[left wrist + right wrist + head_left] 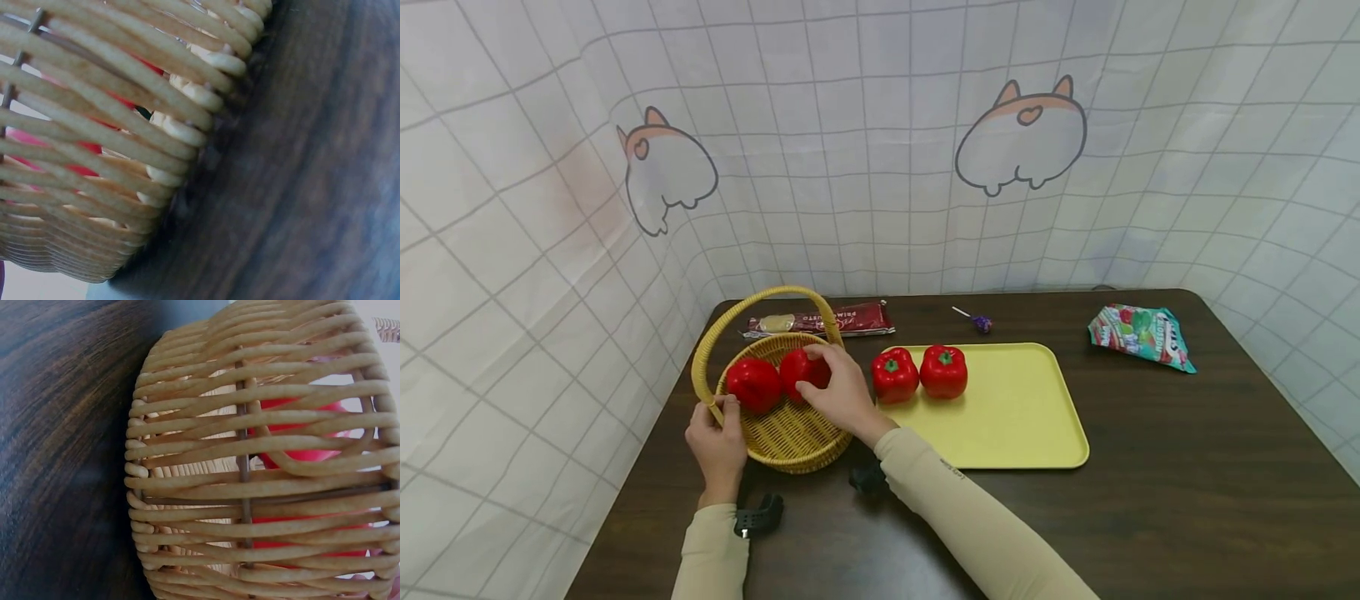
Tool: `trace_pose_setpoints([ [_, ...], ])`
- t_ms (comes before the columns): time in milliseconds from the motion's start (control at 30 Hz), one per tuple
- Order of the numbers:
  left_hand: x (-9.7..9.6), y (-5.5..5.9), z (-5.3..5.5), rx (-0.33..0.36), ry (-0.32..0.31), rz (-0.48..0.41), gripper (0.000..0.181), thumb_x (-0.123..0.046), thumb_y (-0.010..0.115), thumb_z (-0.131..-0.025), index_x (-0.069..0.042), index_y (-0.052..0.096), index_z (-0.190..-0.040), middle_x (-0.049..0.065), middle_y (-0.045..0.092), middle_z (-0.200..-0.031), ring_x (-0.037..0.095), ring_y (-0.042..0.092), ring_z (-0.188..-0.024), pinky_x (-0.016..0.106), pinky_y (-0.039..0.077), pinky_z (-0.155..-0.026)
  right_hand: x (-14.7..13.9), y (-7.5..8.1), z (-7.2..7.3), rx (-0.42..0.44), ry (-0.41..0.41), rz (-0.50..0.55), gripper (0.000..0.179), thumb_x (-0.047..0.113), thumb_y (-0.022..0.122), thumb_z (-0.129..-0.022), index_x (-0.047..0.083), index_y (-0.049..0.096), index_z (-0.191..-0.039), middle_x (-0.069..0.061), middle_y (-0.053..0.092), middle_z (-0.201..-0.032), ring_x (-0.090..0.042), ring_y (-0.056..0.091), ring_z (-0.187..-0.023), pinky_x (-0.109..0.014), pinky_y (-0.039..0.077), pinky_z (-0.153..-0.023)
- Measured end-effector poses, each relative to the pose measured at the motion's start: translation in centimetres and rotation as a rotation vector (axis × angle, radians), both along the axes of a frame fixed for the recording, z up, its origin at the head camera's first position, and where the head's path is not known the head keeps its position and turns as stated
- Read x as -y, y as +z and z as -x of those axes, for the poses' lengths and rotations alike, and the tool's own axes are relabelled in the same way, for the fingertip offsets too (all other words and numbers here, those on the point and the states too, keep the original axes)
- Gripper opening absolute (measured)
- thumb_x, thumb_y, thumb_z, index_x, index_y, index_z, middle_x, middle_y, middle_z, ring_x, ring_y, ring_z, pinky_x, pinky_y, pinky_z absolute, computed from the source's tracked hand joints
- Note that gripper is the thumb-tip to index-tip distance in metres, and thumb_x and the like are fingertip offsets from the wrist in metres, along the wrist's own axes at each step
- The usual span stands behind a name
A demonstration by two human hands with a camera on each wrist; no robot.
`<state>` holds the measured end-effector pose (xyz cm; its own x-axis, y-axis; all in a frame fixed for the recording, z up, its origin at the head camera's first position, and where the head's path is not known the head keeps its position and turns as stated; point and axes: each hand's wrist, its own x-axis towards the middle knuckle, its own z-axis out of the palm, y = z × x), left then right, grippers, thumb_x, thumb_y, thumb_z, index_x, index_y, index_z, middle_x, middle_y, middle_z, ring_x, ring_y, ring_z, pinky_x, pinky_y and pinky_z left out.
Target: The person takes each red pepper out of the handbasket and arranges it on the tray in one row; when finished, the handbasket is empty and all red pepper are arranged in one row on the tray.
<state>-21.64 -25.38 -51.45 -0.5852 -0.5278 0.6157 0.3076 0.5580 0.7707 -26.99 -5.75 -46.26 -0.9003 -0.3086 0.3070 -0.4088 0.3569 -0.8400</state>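
A yellow wicker basket (790, 437) with a tall arched handle stands at the left of the table. One red bell pepper (754, 385) lies inside it at the left. My left hand (718, 442) grips the basket's near-left rim at the foot of the handle. Reaching in over the right side, my right hand (842, 392) holds a second red bell pepper (793, 370) between thumb and fingers, beside the first. Both wrist views look at the woven basket wall (244, 450), with red showing through the gaps.
Right of the basket lies a yellow tray (1015, 408) with two red bell peppers (944, 372) at its left end. Behind are a dark red snack packet (857, 318) and a purple lollipop (981, 323). A green candy bag (1142, 336) lies far right, near a patterned curtain (887, 167).
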Motion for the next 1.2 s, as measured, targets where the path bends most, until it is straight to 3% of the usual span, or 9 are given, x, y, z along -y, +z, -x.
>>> trace_pose_setpoints([
  [167,0.0,0.1,0.0,-0.006,0.005,0.006,0.018,-0.014,0.063,-0.093,0.003,0.066,-0.088,0.009,0.062,-0.077,0.007,0.047,-0.063,0.015,0.037,-0.057,0.1,0.0,-0.2,-0.001,0.001,0.034,0.050,0.019,0.076,-0.084,0.016,0.056,-0.130,-0.001,0.056,-0.120,-0.017,0.054,-0.113,-0.037,0.046,-0.098],
  [467,0.1,-0.2,0.1,-0.015,0.001,0.019,0.019,-0.013,0.062,-0.093,0.004,0.065,-0.088,0.013,0.061,-0.077,0.006,0.046,-0.064,0.016,0.036,-0.056,0.7,0.1,-0.1,0.042,-0.044,0.024,0.049,0.013,0.077,-0.082,0.017,0.058,-0.127,-0.005,0.049,-0.124,-0.023,0.053,-0.115,-0.042,0.049,-0.095],
  [767,0.1,-0.3,0.1,-0.009,0.000,0.015,0.019,-0.014,0.062,-0.094,0.004,0.065,-0.088,0.012,0.060,-0.077,0.006,0.046,-0.064,0.016,0.036,-0.056,1.4,0.2,0.4,0.130,-0.068,-0.115,0.059,0.022,0.081,-0.079,0.018,0.054,-0.132,-0.006,0.052,-0.130,-0.025,0.053,-0.114,-0.044,0.049,-0.092],
  [1200,0.0,-0.2,0.0,0.005,-0.004,0.004,0.020,-0.015,0.062,-0.095,0.004,0.064,-0.090,0.011,0.060,-0.079,0.006,0.047,-0.065,0.015,0.037,-0.058,1.9,0.3,1.2,0.267,-0.010,-0.186,0.073,0.031,0.085,-0.074,0.013,0.051,-0.136,-0.010,0.054,-0.131,-0.026,0.052,-0.117,-0.044,0.046,-0.097],
])
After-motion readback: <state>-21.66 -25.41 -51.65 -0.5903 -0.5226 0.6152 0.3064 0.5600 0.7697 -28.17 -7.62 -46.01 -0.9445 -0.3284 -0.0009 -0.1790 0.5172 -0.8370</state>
